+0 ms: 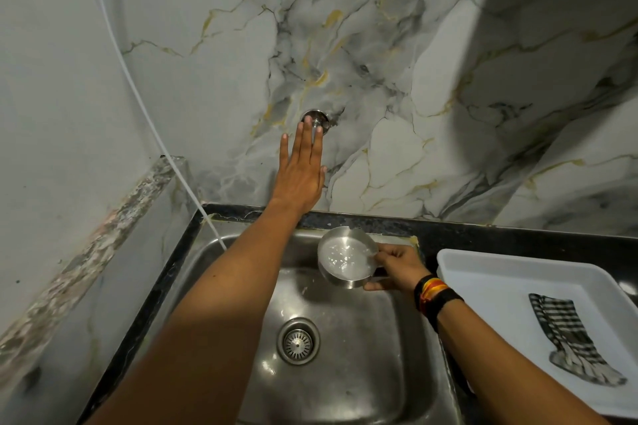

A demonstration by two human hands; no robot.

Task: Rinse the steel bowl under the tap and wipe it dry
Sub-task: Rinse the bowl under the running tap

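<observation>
My right hand (397, 267) grips the small steel bowl (346, 257) by its right rim and holds it above the back of the steel sink (379, 338). The bowl has water in it. My left hand (301, 171) is stretched flat towards the marble wall, fingers straight and apart, over the tap. Only the tap's round wall flange (316, 119) shows past the fingertips; the spout is hidden under the hand. A striped grey cloth (571, 338) lies in the white tray at the right.
The white plastic tray (483, 264) stands on the dark counter right of the sink. The drain strainer (298, 342) sits in the sink's middle. A thin white hose (179, 179) runs down the left wall into the sink's back left corner.
</observation>
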